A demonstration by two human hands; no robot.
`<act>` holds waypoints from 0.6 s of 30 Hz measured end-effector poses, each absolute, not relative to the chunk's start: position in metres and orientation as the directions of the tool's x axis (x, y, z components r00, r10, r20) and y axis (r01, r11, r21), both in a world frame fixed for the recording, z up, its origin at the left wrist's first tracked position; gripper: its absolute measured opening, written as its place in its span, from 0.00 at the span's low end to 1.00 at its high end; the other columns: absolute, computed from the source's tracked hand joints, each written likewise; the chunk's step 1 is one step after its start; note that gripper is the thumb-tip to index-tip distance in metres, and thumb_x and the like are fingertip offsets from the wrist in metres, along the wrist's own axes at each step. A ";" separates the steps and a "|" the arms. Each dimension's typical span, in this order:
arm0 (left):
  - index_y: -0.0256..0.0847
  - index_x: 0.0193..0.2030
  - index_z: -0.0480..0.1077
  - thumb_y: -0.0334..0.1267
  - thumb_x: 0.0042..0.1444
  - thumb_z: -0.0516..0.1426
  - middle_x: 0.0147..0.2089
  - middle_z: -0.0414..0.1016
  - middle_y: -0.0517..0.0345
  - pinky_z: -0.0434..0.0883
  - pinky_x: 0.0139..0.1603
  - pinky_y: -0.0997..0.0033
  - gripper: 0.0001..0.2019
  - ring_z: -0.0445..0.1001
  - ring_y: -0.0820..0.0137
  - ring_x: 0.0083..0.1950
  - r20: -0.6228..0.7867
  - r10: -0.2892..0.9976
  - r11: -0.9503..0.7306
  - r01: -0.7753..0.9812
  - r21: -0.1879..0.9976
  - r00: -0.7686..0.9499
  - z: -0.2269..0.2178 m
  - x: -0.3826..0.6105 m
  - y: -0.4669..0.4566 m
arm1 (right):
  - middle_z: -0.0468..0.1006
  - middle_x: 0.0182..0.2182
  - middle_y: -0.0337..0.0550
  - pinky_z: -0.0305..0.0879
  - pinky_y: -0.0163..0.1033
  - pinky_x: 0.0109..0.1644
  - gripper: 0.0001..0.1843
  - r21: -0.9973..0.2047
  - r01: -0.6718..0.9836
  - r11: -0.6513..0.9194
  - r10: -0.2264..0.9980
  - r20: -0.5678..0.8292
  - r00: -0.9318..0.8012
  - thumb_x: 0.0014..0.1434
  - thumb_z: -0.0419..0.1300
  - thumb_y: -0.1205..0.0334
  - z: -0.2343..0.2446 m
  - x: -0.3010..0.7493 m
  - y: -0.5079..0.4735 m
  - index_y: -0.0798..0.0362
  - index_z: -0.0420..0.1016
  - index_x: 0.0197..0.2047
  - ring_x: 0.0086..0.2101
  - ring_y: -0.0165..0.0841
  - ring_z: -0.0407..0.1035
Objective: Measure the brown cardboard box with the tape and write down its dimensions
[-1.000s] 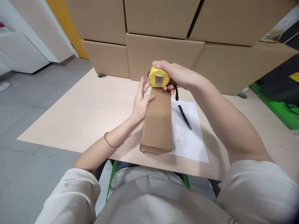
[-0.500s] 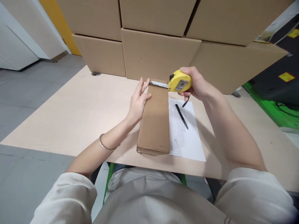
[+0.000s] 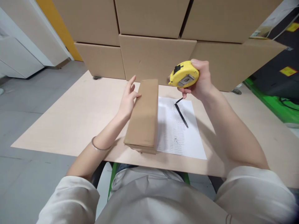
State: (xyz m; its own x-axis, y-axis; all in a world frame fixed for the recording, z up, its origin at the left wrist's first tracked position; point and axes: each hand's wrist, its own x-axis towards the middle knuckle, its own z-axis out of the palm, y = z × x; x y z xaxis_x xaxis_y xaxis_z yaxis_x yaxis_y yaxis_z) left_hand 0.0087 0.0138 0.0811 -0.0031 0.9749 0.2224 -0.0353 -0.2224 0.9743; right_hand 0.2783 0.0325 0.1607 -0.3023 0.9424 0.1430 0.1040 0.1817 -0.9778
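A long brown cardboard box [image 3: 144, 112] lies on the table, its short end toward me. My left hand [image 3: 128, 99] rests against the box's left side, fingers stretched out and apart, thumb at the top edge. Above the table, right of the box, my right hand [image 3: 203, 77] grips a yellow tape measure [image 3: 185, 74]. Its blade is drawn in, with just the tip showing at the mouth. A black wrist strap [image 3: 179, 100] dangles below. On a printed sheet of paper [image 3: 196, 137] beside the box lies a black pen [image 3: 181, 115].
Large cardboard boxes [image 3: 156, 56] stand stacked along the back of the pale wooden table [image 3: 70, 124]. At the far right are a dark object with yellow labels [image 3: 288, 71] and a green surface [image 3: 268, 96].
The tape's blade, stretched across the far end of the box before, has gone back into its case. My right hand has risen slightly rightward. The box and my left hand have shifted left.
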 end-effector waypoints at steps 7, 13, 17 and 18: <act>0.53 0.81 0.67 0.55 0.62 0.65 0.83 0.69 0.52 0.68 0.81 0.37 0.41 0.64 0.38 0.84 -0.115 0.988 0.069 0.371 0.926 0.104 0.142 -0.028 -0.023 | 0.72 0.19 0.41 0.61 0.39 0.13 0.26 -0.970 0.125 0.206 0.941 0.162 -0.296 0.61 0.58 0.32 0.153 0.295 0.025 0.49 0.76 0.35 0.15 0.31 0.53; 0.63 0.80 0.69 0.60 0.55 0.71 0.78 0.77 0.51 0.73 0.76 0.34 0.45 0.72 0.34 0.79 -0.268 0.942 0.134 0.503 0.853 0.203 0.152 -0.061 -0.020 | 0.70 0.17 0.39 0.63 0.39 0.14 0.29 -0.966 0.163 0.200 0.947 0.148 -0.286 0.60 0.59 0.29 0.150 0.315 0.015 0.48 0.76 0.33 0.14 0.30 0.52; 0.46 0.69 0.82 0.47 0.45 0.77 0.65 0.86 0.37 0.69 0.80 0.37 0.41 0.76 0.33 0.75 -0.133 0.976 0.078 0.295 0.952 0.171 0.127 -0.076 -0.008 | 0.72 0.20 0.41 0.64 0.39 0.17 0.25 -0.963 0.211 0.167 0.967 0.117 -0.227 0.59 0.62 0.32 0.156 0.328 -0.001 0.47 0.77 0.36 0.17 0.30 0.56; 0.42 0.67 0.83 0.46 0.45 0.77 0.63 0.87 0.33 0.68 0.81 0.37 0.39 0.77 0.32 0.75 -0.045 0.988 0.011 0.222 0.975 0.149 0.122 -0.075 -0.010 | 0.73 0.21 0.42 0.63 0.40 0.18 0.25 -0.963 0.222 0.154 0.970 0.105 -0.217 0.60 0.62 0.33 0.157 0.331 -0.005 0.47 0.77 0.37 0.17 0.31 0.57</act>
State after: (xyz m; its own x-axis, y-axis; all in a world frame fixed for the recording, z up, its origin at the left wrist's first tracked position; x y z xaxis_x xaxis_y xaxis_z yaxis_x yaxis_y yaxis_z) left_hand -0.0746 -0.0097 0.1218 0.1491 0.9878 -0.0452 0.2217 0.0112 0.9751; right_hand 0.3305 -0.0047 0.1567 -0.2173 0.9704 0.1052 0.2223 0.1542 -0.9627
